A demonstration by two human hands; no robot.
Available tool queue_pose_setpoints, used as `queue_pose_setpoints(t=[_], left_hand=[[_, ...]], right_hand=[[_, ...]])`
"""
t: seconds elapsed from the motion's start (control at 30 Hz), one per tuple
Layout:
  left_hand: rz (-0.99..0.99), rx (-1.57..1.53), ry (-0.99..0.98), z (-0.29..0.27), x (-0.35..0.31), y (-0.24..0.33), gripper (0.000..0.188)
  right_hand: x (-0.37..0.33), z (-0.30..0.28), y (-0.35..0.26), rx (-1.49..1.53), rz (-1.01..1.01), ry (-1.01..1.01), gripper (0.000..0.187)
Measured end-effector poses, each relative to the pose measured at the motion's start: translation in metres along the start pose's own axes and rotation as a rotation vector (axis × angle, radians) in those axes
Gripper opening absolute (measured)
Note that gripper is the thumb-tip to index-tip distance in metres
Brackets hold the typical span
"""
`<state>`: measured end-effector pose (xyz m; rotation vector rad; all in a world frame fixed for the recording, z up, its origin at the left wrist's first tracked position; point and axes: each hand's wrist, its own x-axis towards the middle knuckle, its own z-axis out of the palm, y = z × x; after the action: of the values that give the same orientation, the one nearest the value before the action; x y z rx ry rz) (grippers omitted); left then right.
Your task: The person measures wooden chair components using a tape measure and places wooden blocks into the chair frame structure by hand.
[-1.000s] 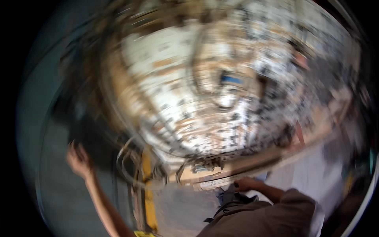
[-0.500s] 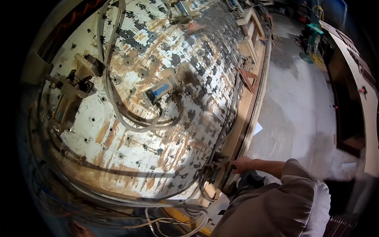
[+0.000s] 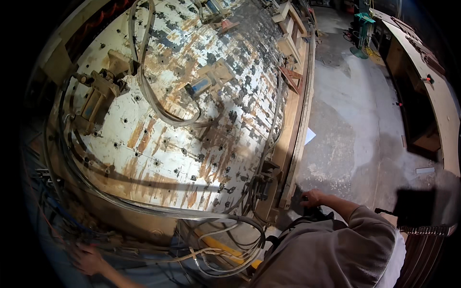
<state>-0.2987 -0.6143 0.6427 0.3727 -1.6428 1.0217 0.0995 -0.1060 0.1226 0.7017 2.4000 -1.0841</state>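
Note:
My left hand (image 3: 87,259) reaches in at the lower left, fingers stretched apart and somewhat blurred, beside dark hoses and cables in shadow. It appears to hold nothing. My right hand (image 3: 314,198) is curled just right of the end of a long wooden rail (image 3: 297,168). Something dark lies under its fingers, too dim to make out. Between my hands spreads a large worn board (image 3: 158,163) with peeling white paint and several holes. A clamp with a blue cylinder (image 3: 200,86) rests on it, joined to a looped grey hose (image 3: 146,91).
Another clamp (image 3: 96,103) stands at the board's left edge. Pale hoses (image 3: 216,252) loop below its front edge. Wooden triangular frames (image 3: 290,36) line the right rail. Beyond the concrete floor (image 3: 355,129) runs a workbench (image 3: 432,91); a green stand (image 3: 362,36) is at the far right.
My right hand has left the rail's edge and moved right. My left hand has come further into view at the lower left. The whole view has shifted slightly.

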Motion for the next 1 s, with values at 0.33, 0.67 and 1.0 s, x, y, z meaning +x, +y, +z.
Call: queue_pose_setpoints(t=[0.33,0.67,1.0], left_hand=[[0.073,-0.073,0.232,-0.002,0.0,-0.008,0.057],[0.058,0.045,0.241,-0.024,-0.029,0.007,0.058],[0.08,-0.041,0.399,-0.046,-0.03,0.006,0.047]], right_hand=[[0.004,0.016,0.03,0.086,0.049,0.137,0.057],[0.017,0.015,0.032,0.071,0.068,0.079,0.058],[0.027,0.026,0.023,0.044,0.002,0.131,0.057]])
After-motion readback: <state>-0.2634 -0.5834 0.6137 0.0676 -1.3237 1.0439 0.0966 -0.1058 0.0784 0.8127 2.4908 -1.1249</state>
